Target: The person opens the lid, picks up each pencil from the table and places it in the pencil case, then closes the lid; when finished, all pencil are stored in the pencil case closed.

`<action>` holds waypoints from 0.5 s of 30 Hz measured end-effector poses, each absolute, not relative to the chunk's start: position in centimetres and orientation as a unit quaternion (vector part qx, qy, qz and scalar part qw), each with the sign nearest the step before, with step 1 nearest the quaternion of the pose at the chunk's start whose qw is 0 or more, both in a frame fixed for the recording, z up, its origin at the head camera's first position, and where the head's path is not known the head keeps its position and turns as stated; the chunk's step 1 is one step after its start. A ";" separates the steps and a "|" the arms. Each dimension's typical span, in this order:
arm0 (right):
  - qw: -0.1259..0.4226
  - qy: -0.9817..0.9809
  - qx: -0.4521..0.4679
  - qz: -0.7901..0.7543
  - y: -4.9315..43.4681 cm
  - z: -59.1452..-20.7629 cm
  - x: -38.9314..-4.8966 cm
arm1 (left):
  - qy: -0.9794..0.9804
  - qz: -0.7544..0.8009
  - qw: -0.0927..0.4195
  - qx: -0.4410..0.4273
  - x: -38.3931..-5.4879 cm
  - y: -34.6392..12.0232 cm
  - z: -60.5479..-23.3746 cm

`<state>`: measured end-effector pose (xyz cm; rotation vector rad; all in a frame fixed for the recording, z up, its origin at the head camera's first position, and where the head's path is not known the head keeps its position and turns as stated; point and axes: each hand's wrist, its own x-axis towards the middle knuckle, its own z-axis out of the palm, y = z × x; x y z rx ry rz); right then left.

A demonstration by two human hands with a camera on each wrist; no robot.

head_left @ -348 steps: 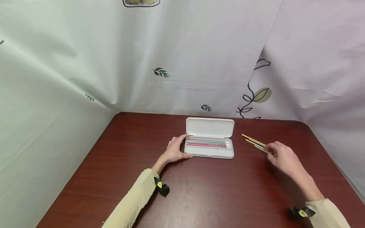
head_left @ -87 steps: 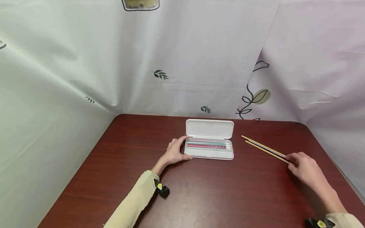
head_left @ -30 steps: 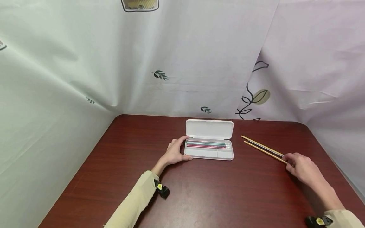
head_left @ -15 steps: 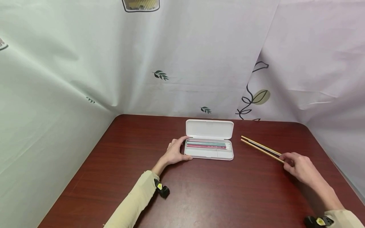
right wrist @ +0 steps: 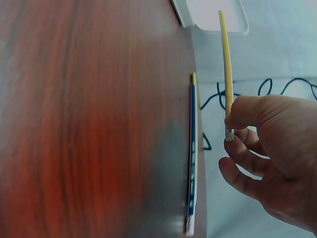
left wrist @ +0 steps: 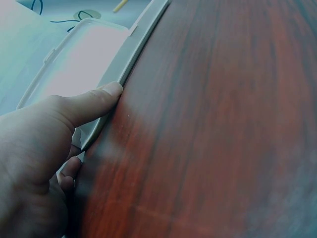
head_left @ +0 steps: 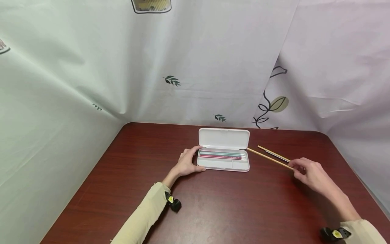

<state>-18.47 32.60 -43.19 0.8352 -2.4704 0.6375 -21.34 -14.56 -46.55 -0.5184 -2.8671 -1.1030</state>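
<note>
A white pencil case (head_left: 217,164) lies with its lid (head_left: 223,138) raised. Several pink, red and green pencils (head_left: 220,155) are in its rear compartment. My left hand (head_left: 185,164) holds the case's left end, thumb on the front edge and fingers towards the back, partly hidden in the left wrist view. To the right, my right hand (head_left: 313,176) pinches a yellow pencil (right wrist: 227,64) near its eraser end. That pencil is lifted above the table, its far tip pointing at the case. Beneath it lie a dark blue pencil (right wrist: 192,153) and another yellow pencil (head_left: 266,149), side by side.
The reddish-brown wooden table (head_left: 213,210) ends at the back against a pale cloth (head_left: 195,81) printed with leaves. Cloth also hangs at the left and right sides. The case's front compartment has a small divider (head_left: 232,164).
A green pencil has gone from the group on the right since the oldest frame. My right hand has lifted one yellow pencil and moved left; my left hand stays on the case.
</note>
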 end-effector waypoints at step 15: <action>0.214 -0.873 0.359 0.251 28.6 -42.6 -20.4 | -0.917 -0.361 0.012 -0.166 -21.2 -14.6 -46.4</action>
